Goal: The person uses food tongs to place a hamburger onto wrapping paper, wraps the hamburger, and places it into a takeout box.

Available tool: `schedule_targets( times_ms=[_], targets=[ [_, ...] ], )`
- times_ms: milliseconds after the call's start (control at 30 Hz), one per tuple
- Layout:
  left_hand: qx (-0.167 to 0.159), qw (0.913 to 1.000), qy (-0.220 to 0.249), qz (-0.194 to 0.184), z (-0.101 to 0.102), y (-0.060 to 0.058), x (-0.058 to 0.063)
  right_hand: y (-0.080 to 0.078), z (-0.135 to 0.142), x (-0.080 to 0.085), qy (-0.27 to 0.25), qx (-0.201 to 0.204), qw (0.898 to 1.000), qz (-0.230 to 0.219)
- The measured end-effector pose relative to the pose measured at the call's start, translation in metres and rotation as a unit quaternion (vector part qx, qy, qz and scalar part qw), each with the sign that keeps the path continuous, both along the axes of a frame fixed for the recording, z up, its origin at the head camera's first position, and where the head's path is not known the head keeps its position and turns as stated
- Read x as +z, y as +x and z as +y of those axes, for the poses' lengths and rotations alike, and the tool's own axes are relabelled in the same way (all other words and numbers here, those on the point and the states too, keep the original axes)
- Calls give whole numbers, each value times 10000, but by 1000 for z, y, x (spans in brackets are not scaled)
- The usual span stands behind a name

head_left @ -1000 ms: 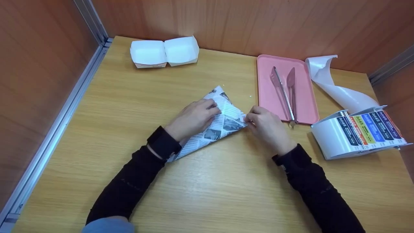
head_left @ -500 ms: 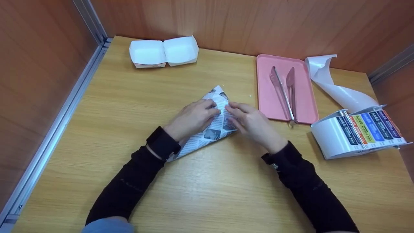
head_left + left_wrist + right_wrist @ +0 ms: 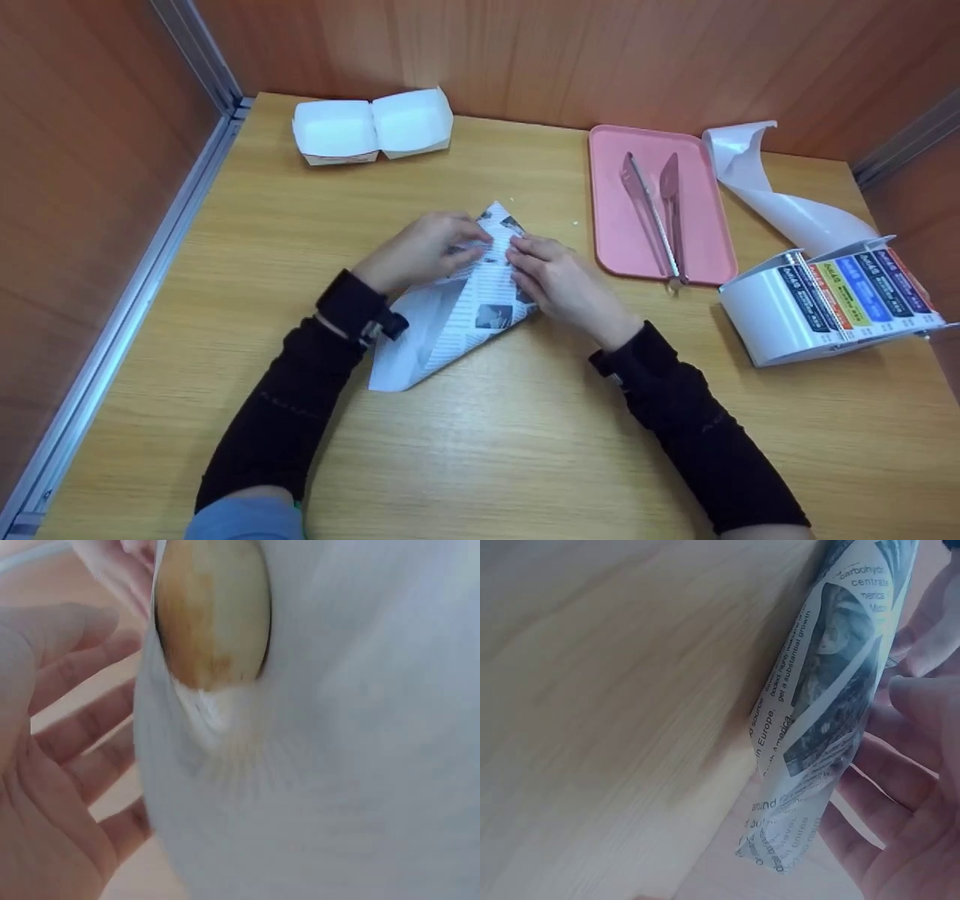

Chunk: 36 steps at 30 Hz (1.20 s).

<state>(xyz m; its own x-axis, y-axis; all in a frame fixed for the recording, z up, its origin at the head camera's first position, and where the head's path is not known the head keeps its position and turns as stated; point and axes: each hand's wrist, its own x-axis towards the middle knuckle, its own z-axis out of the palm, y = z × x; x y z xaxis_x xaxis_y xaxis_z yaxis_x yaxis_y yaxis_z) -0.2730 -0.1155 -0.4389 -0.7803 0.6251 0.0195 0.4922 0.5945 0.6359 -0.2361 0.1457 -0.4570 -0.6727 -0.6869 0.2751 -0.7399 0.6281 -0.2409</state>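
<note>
A newspaper-print wrapping paper (image 3: 480,296) lies folded into a pointed packet on the table, its plain white flap loose at the lower left. Within the paper, the left wrist view shows a bun-like food (image 3: 214,615), golden brown and pale cream; the rest of it is hidden. My left hand (image 3: 420,251) is at the packet's upper left side, with fingers spread and fairly straight beside the paper. From the right, my right hand (image 3: 562,289) rests extended fingers on the packet. A tucked printed end (image 3: 780,836) shows in the right wrist view.
An open white clamshell box (image 3: 337,127) stands at the back left. On the right, a pink tray (image 3: 619,244) bears metal tongs (image 3: 652,217). Beside it is a dispenser (image 3: 795,311) with coloured labels and a curling white strip (image 3: 802,214). Wooden panels border the table.
My right hand has left the packet's right corner, which is now folded in, and moved left onto the paper. My left hand has shifted up and left, uncovering the white flap.
</note>
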Motion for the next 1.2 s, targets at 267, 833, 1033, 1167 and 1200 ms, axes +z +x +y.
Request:
schedule_targets(
  times_ms=[267, 833, 1033, 1167, 1200],
  targets=[
    [940, 9906, -182, -978, -24, -27, 2, -9, -11, 2, -249, -135, 9973, -676],
    [1993, 9607, 644, -1823, -20, -34, -37, -18, -12, -1, -302, 310, 9951, -884],
    [2530, 9391, 785, -2191, -8, -43, -35, -19, -11, -1, -232, 272, 9954, -893],
    [2886, 9166, 935, -2603, 0, -49, -32, -20, -10, 0, -211, 210, 9950, -952],
    [2936, 9130, 929, -2677, 1, -51, -31, -20, -10, 0, -204, 200, 9950, -962]
  ],
)
